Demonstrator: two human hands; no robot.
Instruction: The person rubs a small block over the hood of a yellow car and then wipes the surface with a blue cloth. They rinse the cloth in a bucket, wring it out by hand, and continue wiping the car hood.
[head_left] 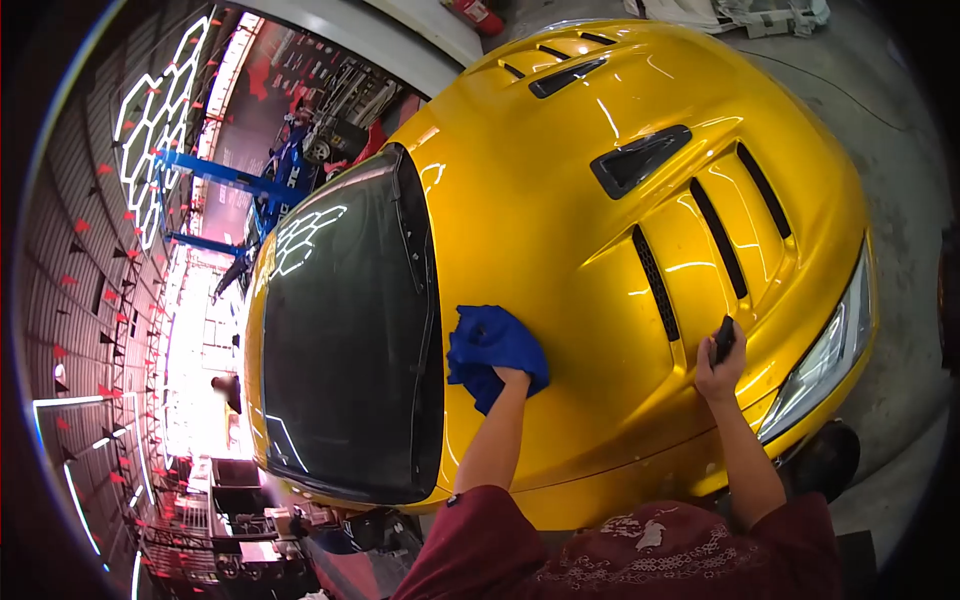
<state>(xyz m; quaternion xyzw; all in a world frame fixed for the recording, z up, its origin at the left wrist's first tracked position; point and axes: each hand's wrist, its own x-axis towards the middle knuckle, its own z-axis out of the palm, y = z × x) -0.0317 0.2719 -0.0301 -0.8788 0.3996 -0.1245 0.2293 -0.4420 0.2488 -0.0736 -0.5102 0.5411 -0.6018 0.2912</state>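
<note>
A blue cloth (492, 340) lies bunched on the yellow car hood (540, 240), close to the rear edge by the windshield (345, 330). My left hand (513, 377) presses on it, its fingers hidden in the folds. Over the front part of the hood, near the slatted vents (718, 235), my right hand (722, 368) is closed around a small black object (724, 338). Its exact kind cannot be made out. The headlight (825, 345) is just to the right of that hand.
Beyond the hood, a red fire extinguisher (474, 15) stands by a wall. A thin cable (830, 85) runs across the grey floor (900, 180). A blue lift (235, 178) rises at the left. In the background a person (228, 392) is partly visible past the car.
</note>
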